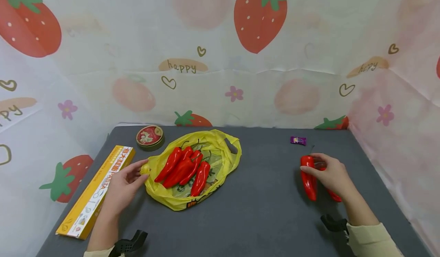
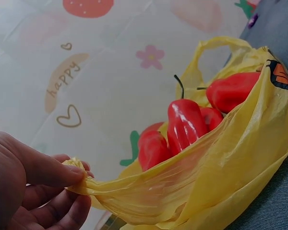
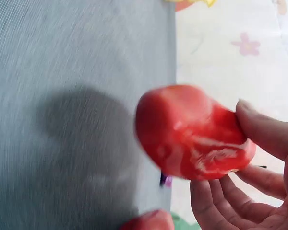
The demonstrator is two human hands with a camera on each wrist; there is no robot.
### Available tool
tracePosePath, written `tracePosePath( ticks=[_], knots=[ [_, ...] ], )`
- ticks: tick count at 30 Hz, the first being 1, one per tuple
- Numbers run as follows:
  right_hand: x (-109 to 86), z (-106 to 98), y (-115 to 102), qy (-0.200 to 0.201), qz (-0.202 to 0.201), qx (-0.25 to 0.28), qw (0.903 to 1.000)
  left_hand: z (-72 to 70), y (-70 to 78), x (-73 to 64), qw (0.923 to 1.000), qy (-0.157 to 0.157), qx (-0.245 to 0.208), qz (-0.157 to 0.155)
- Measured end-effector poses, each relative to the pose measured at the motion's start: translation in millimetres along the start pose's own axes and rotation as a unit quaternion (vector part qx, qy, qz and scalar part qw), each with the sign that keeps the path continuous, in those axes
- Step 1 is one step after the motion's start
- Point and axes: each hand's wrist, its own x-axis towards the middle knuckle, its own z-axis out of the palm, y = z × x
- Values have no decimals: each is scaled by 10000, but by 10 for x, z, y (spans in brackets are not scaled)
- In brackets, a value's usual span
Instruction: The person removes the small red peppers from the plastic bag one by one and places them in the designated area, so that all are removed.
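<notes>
A yellow plastic bag (image 1: pixel 231 162) lies spread on the table with several red chili peppers (image 1: pixel 182 170) in it. My left hand (image 1: pixel 124 186) pinches the bag's gathered left edge between thumb and fingers, as the left wrist view also shows (image 2: pixel 43 191). On the right, my right hand (image 1: pixel 330 175) grips one red chili pepper (image 1: pixel 308 180) between thumb and fingers. In the right wrist view this pepper (image 3: pixel 187 134) is held off the table, its shadow beside it. Another red pepper (image 1: pixel 334 196) lies on the table, partly hidden behind the right hand.
A long yellow-and-white pasta box (image 1: pixel 96 192) lies along the left, beside the left forearm. Behind it stands a round red-and-green tin (image 1: pixel 150 136). A small purple wrapped candy (image 1: pixel 298 141) lies at the back right. A strawberry-print sheet (image 1: pixel 220 58) hangs behind the dark grey table (image 1: pixel 258 203).
</notes>
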Motion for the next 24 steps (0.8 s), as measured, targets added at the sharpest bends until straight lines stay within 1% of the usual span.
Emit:
tracePosePath(
  ticks=[2, 6, 11, 18, 24],
  knots=[
    [-10, -13, 30, 91, -25, -150, 9998, 1, 5, 2, 10000, -16, 11, -17],
    [-25, -22, 89, 152, -77, -520, 9985, -3, 13, 7, 10000, -35, -2, -7],
    [-12, 0, 139, 186, -85, -907, 9957, -17, 12, 4, 10000, 37, 65, -15],
    [3, 8, 174, 89, 29, -1134, 9935, -10, 7, -17, 9999, 29, 57, -158],
    [48, 27, 221, 106, -93, -1169, 9930, -12, 27, 9, 10000, 51, 19, -64]
  ],
)
